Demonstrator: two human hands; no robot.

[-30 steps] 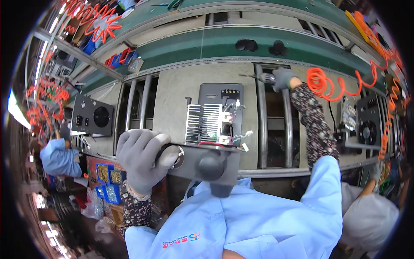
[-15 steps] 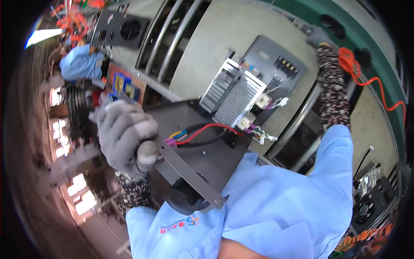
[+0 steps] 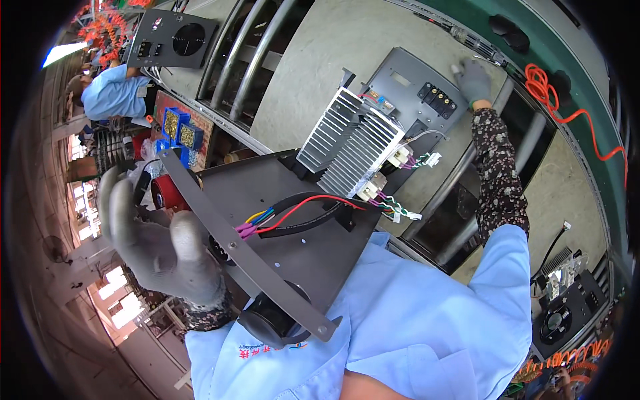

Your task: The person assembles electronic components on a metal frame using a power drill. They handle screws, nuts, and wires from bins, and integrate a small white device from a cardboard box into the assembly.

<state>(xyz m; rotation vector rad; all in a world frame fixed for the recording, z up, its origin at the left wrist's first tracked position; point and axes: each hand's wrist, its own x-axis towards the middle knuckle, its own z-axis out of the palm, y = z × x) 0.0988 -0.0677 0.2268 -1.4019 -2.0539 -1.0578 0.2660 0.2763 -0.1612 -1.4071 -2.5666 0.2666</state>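
A dark grey metal chassis [image 3: 220, 180] lies in front of me, its near end against my blue shirt. It carries a silver finned heatsink [image 3: 353, 150], a bundle of coloured wires [image 3: 293, 217] and white connectors. A long metal flange [image 3: 250, 253] runs along its left end, beside a black round part [image 3: 267, 320]. My left hand [image 3: 160, 247], in a grey glove, is open beside this flange, thumb and fingers apart. Across the bench, my gloved right hand [image 3: 475, 81] is at the far right edge of the upright panel [image 3: 410, 83], fingers stretched out.
A screwdriver-like tool [image 3: 477, 43] lies by the green rail, near an orange coiled cord [image 3: 543, 90]. Metal rollers [image 3: 257, 63] interrupt the bench. Blue bins of screws [image 3: 175, 127] stand left, near a co-worker [image 3: 117, 93]. Another unit [image 3: 567, 310] sits at lower right.
My left hand has let go of the flange and opened, moving left. My right hand has come back from beside the tool to the panel's edge.
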